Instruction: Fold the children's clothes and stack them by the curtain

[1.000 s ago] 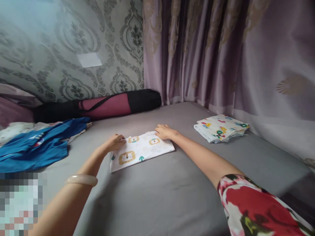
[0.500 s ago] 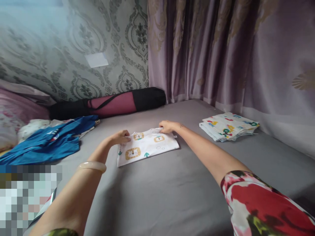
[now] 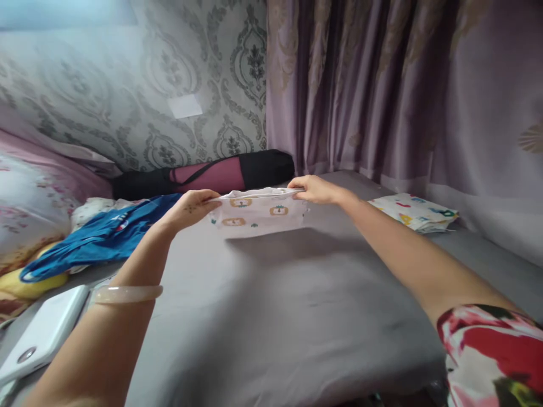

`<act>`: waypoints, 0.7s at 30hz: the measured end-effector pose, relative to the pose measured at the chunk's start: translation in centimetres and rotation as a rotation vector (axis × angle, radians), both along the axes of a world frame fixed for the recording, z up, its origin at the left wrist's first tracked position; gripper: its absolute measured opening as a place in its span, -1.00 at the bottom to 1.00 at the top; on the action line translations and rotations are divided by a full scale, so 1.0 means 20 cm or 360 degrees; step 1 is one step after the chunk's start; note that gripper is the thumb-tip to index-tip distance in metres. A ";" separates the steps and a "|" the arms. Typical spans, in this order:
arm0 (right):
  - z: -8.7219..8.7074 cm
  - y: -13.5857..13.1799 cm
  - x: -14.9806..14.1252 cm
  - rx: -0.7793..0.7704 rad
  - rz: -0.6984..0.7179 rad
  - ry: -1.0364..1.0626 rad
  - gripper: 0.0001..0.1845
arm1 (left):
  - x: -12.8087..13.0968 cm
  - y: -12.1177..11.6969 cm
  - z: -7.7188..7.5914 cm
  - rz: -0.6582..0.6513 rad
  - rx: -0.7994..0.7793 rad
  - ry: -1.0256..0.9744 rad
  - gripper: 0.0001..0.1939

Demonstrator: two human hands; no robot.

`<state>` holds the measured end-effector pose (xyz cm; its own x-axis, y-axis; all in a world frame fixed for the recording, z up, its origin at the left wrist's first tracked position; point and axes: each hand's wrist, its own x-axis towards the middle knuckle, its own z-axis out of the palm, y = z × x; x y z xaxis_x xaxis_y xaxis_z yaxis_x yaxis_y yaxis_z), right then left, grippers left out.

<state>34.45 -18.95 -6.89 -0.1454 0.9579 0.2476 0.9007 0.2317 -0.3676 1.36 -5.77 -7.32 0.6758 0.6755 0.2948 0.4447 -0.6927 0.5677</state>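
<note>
A white folded cloth garment printed with lion faces hangs above the grey bed sheet, casting a shadow below it. My left hand pinches its upper left corner between thumb and fingers. At the upper right corner, my right hand grips the same edge. The folded edge between the hands runs nearly level, with loose layers showing on top. Partly behind my right forearm lies a folded stack of cloth with a colourful print on its top piece.
Left of my left arm lies a blue garment on other clothes. A white device sits at lower left, near a yellow item. A maroon and black long bag lies along the wall. Purple curtains hang at the right.
Both hands have raised the lion-print garment off the sheet, where it lay flat before, and it now hangs from them. The view has turned slightly left, bringing the white device into sight.
</note>
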 end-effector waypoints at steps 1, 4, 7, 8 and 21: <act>-0.01 -0.03 -0.01 0.0105 0.0000 -0.0015 -0.67 | -0.02 -0.02 0.00 0.0020 0.0111 -0.0029 -0.57; -0.13 -0.15 -0.04 0.0327 0.0016 -0.0176 -0.62 | -0.08 -0.10 -0.09 -0.0005 0.0424 0.0071 -0.64; -0.35 -0.31 -0.07 0.0203 0.0163 -0.0360 -0.55 | -0.16 -0.24 -0.29 -0.0199 0.0472 0.0370 -0.66; -0.41 -0.37 -0.08 0.0098 0.0280 -0.0390 -0.51 | -0.19 -0.29 -0.36 -0.0304 0.0412 0.0475 -0.66; -0.58 -0.23 -0.35 0.0021 -0.0039 -0.0303 -0.45 | 0.05 -0.44 -0.47 -0.0040 0.0334 0.0354 -0.62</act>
<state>27.37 -23.64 -18.40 -0.1672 0.9586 0.2303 0.9592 0.2123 -0.1870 2.35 -14.65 -16.63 0.7550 0.5979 0.2693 0.5235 -0.7969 0.3016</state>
